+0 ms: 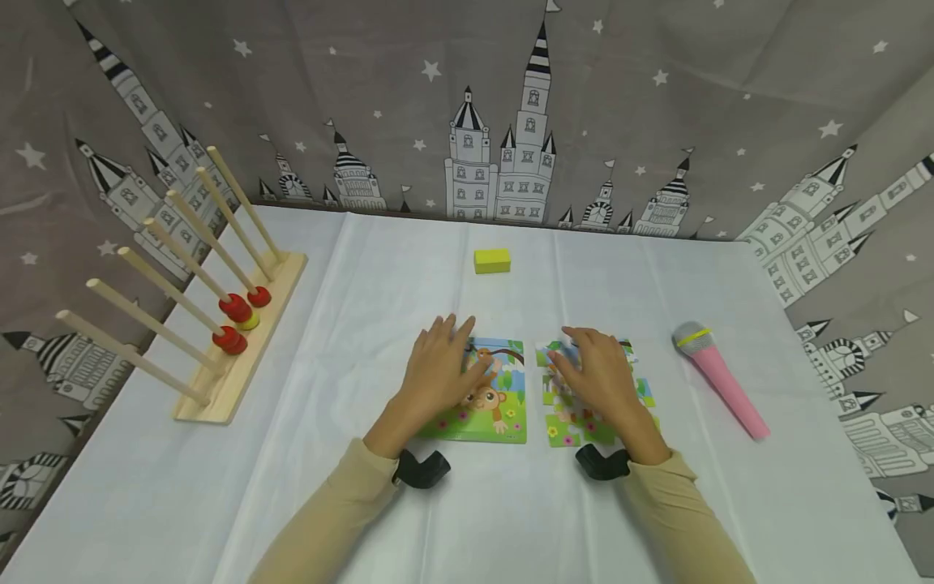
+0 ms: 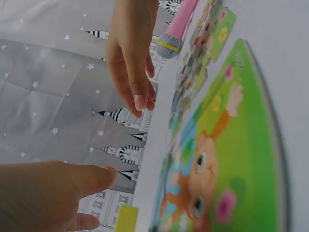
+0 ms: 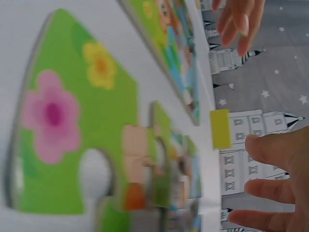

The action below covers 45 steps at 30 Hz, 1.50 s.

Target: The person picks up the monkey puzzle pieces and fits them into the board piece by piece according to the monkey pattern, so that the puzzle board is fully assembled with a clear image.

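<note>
My left hand (image 1: 432,369) hovers with fingers spread over the left part of a picture board (image 1: 511,426) showing cartoon monkeys on green grass. In the left wrist view the fingers of that left hand (image 2: 63,191) stay above the board and grip nothing. To its right, my right hand (image 1: 604,375) reaches over loosely arranged jigsaw pieces (image 1: 562,431), its fingers apart and holding nothing. Gaps show between several of these pieces, and the hand hides part of them. Close up in the right wrist view, a corner piece (image 3: 53,183) carries a pink and a yellow flower.
A yellow block (image 1: 492,261) lies behind the puzzle. At the right is a pink toy microphone (image 1: 730,389). On the left stands a wooden peg rack (image 1: 219,397) with several upright pegs and red and yellow beads. A grey castle-print curtain (image 1: 394,73) borders the white table (image 1: 496,519).
</note>
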{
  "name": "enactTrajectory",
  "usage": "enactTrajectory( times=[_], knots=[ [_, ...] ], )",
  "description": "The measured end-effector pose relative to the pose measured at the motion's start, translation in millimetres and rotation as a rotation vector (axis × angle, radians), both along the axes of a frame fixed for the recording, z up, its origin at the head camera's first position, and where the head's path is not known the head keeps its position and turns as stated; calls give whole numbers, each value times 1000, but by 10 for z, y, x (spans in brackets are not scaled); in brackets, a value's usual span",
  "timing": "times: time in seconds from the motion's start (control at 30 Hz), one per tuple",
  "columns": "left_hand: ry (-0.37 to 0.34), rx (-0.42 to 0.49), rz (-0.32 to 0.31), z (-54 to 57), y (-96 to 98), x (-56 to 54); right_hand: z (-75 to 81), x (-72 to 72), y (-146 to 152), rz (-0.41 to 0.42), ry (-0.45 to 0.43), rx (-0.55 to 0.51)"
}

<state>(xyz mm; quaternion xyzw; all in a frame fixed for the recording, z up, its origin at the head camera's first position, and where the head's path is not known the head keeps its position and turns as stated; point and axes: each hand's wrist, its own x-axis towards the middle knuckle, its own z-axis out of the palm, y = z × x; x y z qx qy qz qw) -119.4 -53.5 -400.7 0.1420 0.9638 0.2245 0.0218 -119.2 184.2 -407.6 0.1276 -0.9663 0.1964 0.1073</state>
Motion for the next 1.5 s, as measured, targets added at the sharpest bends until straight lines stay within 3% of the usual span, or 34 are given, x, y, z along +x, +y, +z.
enactTrajectory(
  times=[0.23,0.47,0.9,1.27,1.5],
  knots=[
    [-91,50,-65,-227,-311,148,-143,-13,20,-9,-51,-43],
    [-157,153,-60,-373,-554,298,-185,-32,37,-17,-105,-71],
    [-139,180,-75,-415,-645,364,-182,-126,18,-13,-229,-48],
    [-123,175,-66,-440,-641,357,-169,-173,-15,-35,-291,-137],
    [-88,206,-65,-459,-645,374,-142,-168,-47,-59,-251,-212]
  ],
)
